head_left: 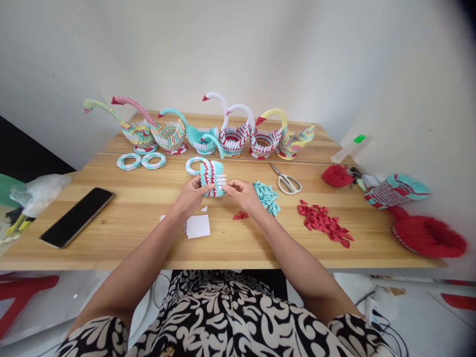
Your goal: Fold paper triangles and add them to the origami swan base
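A round piece of folded paper (213,171), striped turquoise, red and white, is held on its side above the table. My left hand (192,195) grips its left side, with the thumb across the front. At its right edge, the fingers of my right hand (240,191) are pinched at the white paper points; whether a loose piece is between them is too small to tell. Behind the left hand lies a turquoise and white ring (193,165). Turquoise folded pieces (267,197) are heaped beside my right hand, and a few red ones (240,215) lie below it.
Several paper swans (234,139) line the back of the wooden table (122,248). Scissors (289,184) and red pieces (325,223) lie on the right, near a red paper basket (427,235). A phone (78,216) is at the left; white paper (198,226) lies in front.
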Demonstrator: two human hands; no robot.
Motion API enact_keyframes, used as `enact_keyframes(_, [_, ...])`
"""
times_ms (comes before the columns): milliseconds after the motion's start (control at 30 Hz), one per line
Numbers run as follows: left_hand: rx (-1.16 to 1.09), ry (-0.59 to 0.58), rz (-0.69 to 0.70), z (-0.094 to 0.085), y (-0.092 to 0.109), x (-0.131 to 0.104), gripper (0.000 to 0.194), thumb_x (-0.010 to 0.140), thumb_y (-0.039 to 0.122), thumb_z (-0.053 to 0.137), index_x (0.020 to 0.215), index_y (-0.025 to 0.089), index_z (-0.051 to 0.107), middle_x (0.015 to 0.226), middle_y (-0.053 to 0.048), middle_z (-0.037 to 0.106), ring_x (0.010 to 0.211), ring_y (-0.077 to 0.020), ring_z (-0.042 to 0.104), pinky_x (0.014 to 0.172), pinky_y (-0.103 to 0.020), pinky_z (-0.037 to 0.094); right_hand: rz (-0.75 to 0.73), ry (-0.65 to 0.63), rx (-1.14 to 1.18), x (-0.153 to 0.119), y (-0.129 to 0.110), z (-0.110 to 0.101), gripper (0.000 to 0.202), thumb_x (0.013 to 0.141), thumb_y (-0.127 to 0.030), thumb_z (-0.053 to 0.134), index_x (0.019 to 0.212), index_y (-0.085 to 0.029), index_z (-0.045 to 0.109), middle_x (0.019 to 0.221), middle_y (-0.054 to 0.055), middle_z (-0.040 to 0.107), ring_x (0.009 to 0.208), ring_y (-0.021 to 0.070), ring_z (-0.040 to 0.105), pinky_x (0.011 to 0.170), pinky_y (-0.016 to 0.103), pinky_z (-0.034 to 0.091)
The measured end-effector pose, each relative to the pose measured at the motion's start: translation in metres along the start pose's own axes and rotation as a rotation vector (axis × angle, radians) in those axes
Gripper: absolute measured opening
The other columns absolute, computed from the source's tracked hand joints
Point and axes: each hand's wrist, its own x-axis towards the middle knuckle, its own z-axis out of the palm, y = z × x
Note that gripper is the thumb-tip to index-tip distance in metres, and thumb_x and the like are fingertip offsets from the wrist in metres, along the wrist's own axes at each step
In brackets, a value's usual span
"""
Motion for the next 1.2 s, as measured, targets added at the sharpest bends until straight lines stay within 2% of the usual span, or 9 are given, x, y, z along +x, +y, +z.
enact_keyframes(200, [0.041,0.009,0.028,-0.001,-0.002,0.0,0.037,0.06,0.028,0.089,0.089,0.015,0.071,0.084,-0.005,0.073,0.08,-0.0207,0.065,0.078,-0.033,0.048,-0.11,0.074,-0.182,-0.004,-0.007,0.003,0.031,0.085,-0.047,0.062,0.082,-0.017,0.068,0.078,0.001,0.067,0.07,0.0129,0.054,0.066,0.025,0.039])
enact_keyframes(400, [0.015,-0.019,0.018,0.002,0.0,-0.001,0.041,0.059,0.029,0.09,0.092,0.014,0.071,0.087,-0.005,0.073,0.082,-0.0203,0.065,0.08,-0.033,0.048,-0.059,0.016,-0.045,-0.002,-0.003,0.002,0.034,0.085,-0.051,0.062,0.093,-0.018,0.068,0.087,0.0,0.068,0.076,0.0135,0.058,0.07,0.024,0.042])
enact_keyframes(567, [0.04,-0.025,0.017,0.002,0.001,-0.003,0.044,0.058,0.031,0.09,0.093,0.014,0.071,0.091,-0.008,0.074,0.092,-0.0252,0.068,0.086,-0.036,0.049,-0.122,0.058,-0.11,-0.005,-0.008,0.004,0.028,0.082,-0.046,0.067,0.087,-0.019,0.068,0.083,0.001,0.069,0.077,0.0157,0.06,0.074,0.027,0.045])
enact_keyframes(667, [-0.02,0.033,0.023,-0.004,0.005,0.001,0.046,0.059,0.036,0.09,0.094,0.013,0.07,0.092,-0.009,0.074,0.099,-0.0285,0.068,0.092,-0.04,0.05,-0.199,0.048,-0.112,-0.006,-0.012,0.002,0.026,0.088,-0.044,0.061,0.092,-0.019,0.069,0.092,0.003,0.072,0.088,0.0177,0.064,0.084,0.03,0.046])
enact_keyframes(767, [-0.076,0.112,0.128,-0.014,0.016,0.006,0.047,0.06,0.038,0.089,0.095,0.014,0.069,0.096,-0.01,0.075,0.107,-0.0298,0.067,0.096,-0.04,0.05,-0.154,0.063,-0.066,-0.001,-0.004,-0.004,0.03,0.093,-0.042,0.053,0.107,-0.02,0.068,0.102,0.005,0.072,0.095,0.0178,0.065,0.088,0.031,0.046])
enact_keyframes(900, [-0.107,0.149,0.285,-0.024,0.029,0.011,0.049,0.062,0.038,0.088,0.102,0.018,0.068,0.106,-0.008,0.074,0.12,-0.0292,0.061,0.101,-0.038,0.049,-0.115,-0.004,-0.292,0.008,0.012,-0.009,0.026,0.092,-0.03,0.054,0.111,-0.019,0.068,0.111,0.006,0.071,0.098,0.0191,0.064,0.089,0.032,0.046])
enact_keyframes(1033, [-0.121,0.18,0.314,-0.027,0.032,0.013,0.048,0.06,0.038,0.089,0.099,0.019,0.069,0.108,-0.008,0.074,0.122,-0.0286,0.06,0.101,-0.037,0.049,-0.131,-0.108,-0.612,0.018,0.013,-0.002,0.032,0.091,-0.017,0.053,0.12,-0.017,0.064,0.119,0.011,0.067,0.102,0.0208,0.063,0.088,0.032,0.044])
enact_keyframes(1133, [-0.118,0.168,0.288,-0.025,0.029,0.012,0.046,0.061,0.038,0.089,0.098,0.019,0.069,0.107,-0.008,0.074,0.12,-0.0283,0.061,0.099,-0.036,0.05,-0.106,-0.15,-0.766,0.03,0.008,0.008,0.033,0.093,-0.026,0.055,0.125,-0.017,0.061,0.119,0.013,0.066,0.104,0.0226,0.061,0.085,0.031,0.043])
enact_keyframes(1200, [-0.128,0.135,0.258,-0.023,0.028,0.011,0.045,0.061,0.038,0.089,0.097,0.018,0.069,0.106,-0.008,0.074,0.117,-0.0276,0.062,0.099,-0.036,0.05,-0.077,-0.169,-0.84,0.037,0.008,0.015,0.026,0.093,-0.03,0.057,0.114,-0.017,0.064,0.113,0.013,0.067,0.101,0.0234,0.061,0.08,0.03,0.041])
